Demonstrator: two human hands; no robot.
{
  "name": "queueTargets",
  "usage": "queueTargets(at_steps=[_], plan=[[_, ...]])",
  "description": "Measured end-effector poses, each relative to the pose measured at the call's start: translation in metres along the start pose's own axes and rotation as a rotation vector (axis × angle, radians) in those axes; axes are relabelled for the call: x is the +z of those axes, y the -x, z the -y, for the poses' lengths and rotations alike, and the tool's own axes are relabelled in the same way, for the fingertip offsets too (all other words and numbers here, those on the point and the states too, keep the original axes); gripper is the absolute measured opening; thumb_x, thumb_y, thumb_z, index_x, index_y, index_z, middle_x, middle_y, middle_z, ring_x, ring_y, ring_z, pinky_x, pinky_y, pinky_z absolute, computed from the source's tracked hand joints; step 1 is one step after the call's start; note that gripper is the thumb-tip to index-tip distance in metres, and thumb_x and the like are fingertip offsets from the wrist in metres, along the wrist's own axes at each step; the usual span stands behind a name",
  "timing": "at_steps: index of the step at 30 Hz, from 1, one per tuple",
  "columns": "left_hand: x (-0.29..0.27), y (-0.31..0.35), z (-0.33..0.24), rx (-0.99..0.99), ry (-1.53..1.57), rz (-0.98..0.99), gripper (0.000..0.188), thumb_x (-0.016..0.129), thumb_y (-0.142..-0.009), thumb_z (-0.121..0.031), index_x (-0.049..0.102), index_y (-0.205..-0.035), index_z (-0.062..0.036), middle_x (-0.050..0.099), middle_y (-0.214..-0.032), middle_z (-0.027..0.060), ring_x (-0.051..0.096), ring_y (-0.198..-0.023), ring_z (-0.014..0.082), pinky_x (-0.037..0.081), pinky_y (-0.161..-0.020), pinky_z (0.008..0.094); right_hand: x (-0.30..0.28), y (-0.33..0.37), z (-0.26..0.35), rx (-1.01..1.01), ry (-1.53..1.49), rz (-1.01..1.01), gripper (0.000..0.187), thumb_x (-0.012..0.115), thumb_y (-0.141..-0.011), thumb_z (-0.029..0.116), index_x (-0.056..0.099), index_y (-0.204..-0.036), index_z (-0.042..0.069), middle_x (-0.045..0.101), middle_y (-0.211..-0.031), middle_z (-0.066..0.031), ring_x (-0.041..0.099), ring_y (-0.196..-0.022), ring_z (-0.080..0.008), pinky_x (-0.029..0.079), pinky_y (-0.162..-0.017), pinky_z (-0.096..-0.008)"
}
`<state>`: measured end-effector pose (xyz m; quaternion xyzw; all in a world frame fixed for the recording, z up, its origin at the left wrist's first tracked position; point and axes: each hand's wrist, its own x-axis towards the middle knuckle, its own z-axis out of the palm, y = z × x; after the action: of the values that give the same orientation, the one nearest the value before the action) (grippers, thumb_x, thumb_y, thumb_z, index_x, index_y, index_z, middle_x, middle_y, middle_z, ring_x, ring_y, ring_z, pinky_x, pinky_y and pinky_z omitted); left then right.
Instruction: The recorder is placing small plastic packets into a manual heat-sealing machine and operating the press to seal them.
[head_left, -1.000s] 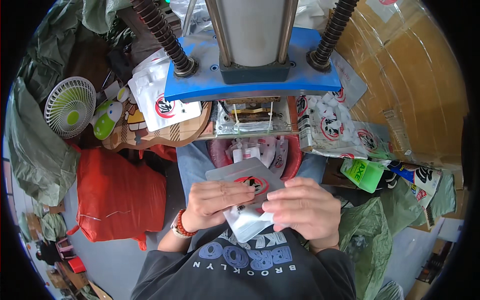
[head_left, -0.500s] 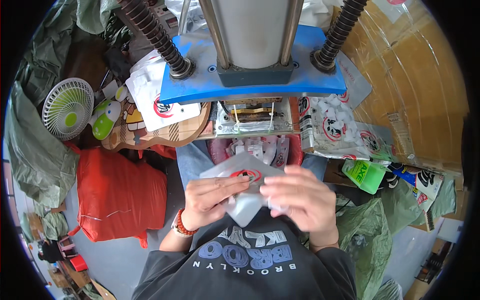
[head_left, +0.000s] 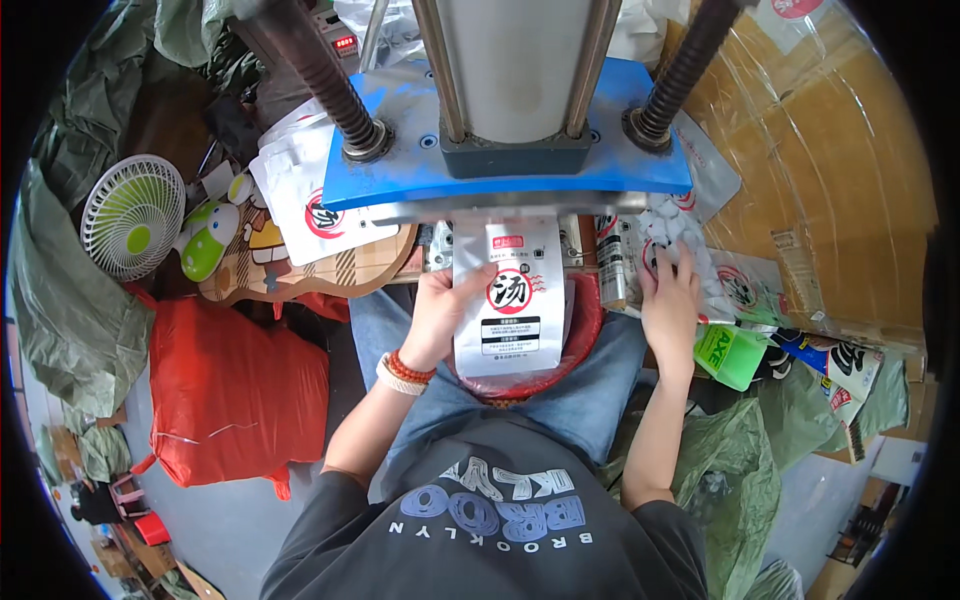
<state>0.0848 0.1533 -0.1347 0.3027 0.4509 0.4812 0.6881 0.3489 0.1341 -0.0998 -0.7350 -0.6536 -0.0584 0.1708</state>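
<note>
My left hand (head_left: pixel 445 308) pinches a white printed pouch (head_left: pixel 513 310) by its left edge, thumb on the front. The pouch lies upright to me, with a red ring and black lettering panels. Its far end reaches beneath the silver bar (head_left: pixel 420 210) under the press's blue plate (head_left: pixel 500 180); that end is hidden. My right hand (head_left: pixel 672 310) rests with fingers apart on a pile of small white plastic pieces (head_left: pixel 668 215) at the right. Whether a fingertip touches a single piece cannot be made out.
A red basin (head_left: pixel 583 350) sits between my knees under the pouch. To the left are a stack of pouches (head_left: pixel 320 210) on a wooden board (head_left: pixel 235 275), a fan (head_left: pixel 132 218) and a red bag (head_left: pixel 240 390). A large carton (head_left: pixel 830 160) and a green container (head_left: pixel 733 357) stand right.
Both hands have left my chest. The left has carried the pouch forward to the press; the right has let go and moved to the white pieces. The press's silver bar now shows, blurred.
</note>
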Motion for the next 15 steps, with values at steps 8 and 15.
queueTargets(at_steps=[8,15], plan=[[-0.089,-0.016,-0.037,0.74,-1.793,-0.645,0.076,0.074,-0.08,-0.042,0.044,-0.139,-0.005,0.044,-0.143,0.0212,0.039,-0.135,0.0371,0.03,-0.11,0.0495,0.02,0.038,-0.033,-0.057,-0.613,0.146,0.024,0.049,-0.099,0.016,0.059,-0.112,-0.001,0.055,-0.107,-0.0174,0.057,-0.096,-0.0346,0.046,-0.085,-0.0373],[-0.131,0.032,-0.022,0.729,-1.521,-0.309,0.034,0.068,-0.08,-0.001,0.068,-0.114,-0.0067,0.07,-0.107,0.0098,0.067,-0.098,0.0225,0.051,-0.084,0.0304,-0.035,0.028,0.001,-0.106,-0.806,-0.132,0.027,0.069,-0.079,-0.004,0.065,-0.105,-0.001,0.057,-0.113,-0.0104,0.055,-0.102,-0.0222,0.045,-0.089,-0.0299]])
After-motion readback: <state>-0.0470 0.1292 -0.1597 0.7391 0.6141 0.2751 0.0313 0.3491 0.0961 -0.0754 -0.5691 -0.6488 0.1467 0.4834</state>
